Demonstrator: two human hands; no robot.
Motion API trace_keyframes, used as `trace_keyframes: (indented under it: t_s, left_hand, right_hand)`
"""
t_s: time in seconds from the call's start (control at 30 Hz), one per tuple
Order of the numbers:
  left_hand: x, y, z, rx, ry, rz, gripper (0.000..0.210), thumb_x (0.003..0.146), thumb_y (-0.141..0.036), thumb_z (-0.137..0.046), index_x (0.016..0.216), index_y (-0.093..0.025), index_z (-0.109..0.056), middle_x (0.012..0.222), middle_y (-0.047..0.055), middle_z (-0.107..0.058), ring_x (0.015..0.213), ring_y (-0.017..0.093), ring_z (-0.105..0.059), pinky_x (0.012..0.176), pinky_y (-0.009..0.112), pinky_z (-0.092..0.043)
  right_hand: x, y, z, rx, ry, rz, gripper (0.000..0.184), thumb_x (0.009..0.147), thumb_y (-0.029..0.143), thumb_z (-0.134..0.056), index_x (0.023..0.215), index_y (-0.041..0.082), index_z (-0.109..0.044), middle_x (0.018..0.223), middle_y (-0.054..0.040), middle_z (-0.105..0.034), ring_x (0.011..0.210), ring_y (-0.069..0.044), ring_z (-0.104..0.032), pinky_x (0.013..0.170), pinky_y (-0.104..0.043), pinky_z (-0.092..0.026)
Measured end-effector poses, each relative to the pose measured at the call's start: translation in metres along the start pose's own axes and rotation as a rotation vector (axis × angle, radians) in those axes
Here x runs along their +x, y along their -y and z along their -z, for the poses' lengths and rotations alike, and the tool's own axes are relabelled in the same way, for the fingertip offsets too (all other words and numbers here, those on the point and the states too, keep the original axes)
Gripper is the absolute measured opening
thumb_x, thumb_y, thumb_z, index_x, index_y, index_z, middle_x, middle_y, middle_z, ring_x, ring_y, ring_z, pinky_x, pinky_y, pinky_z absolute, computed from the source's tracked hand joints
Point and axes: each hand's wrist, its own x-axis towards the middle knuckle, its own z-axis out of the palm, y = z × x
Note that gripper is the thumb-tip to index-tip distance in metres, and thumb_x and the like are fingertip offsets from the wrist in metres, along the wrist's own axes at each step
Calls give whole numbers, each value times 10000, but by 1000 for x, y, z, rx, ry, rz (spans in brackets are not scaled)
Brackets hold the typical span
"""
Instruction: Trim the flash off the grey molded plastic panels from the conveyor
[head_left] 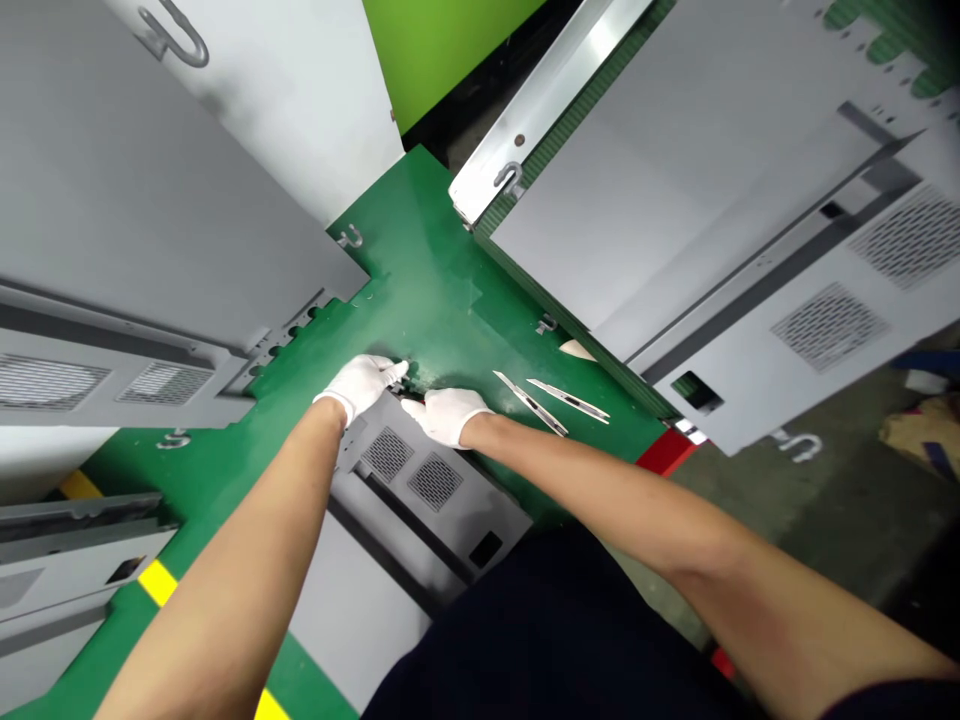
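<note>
A grey sheet-metal panel (397, 560) with two vent grilles and a long dark slot lies in front of my body. My left hand (362, 385), in a white glove, is closed at the panel's far left corner, its fingertips on the edge. Also gloved in white, my right hand (448, 415) is closed at the far end of the same panel, thumb toward the left hand. Something small and dark, with a bit of red, shows between the hands; what it is I cannot make out. Two slim utility knives, one (531, 403) nearer and one (570, 400) farther right, lie beside the right hand.
The green surface (427, 290) runs beneath everything. At the right, a stack of similar grey panels (600, 230) stands with metal hooks on its edges. Another large grey panel (150, 190) is at the left. A lower-left panel (67, 590) sits near yellow floor tape (157, 582).
</note>
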Motion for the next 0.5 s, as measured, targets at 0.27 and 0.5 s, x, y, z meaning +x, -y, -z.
trace_keyframes:
  t_s: [0.27,0.5]
  left_hand:
    - [4,4,-1,5,14,2,554,737,-708,-604,818,-175,-730,711,45,-690,632,183,-527,630,324,-420]
    - [9,6,-3,51,-5,33,551,735,-714,-599,830,-190,-742,740,42,-706,626,176,-530,638,319,-420]
  right_hand:
    - [-8,5,-3,-6,-37,-4,882,919,742,-70,1094,137,-688,1058,-208,-730,1000,-344,-693,841,-474,-534]
    - [-3,3,1,9,31,34,885,920,747,-88,1111,139,-701,1096,-210,-724,1032,-331,-684,872,-445,-518]
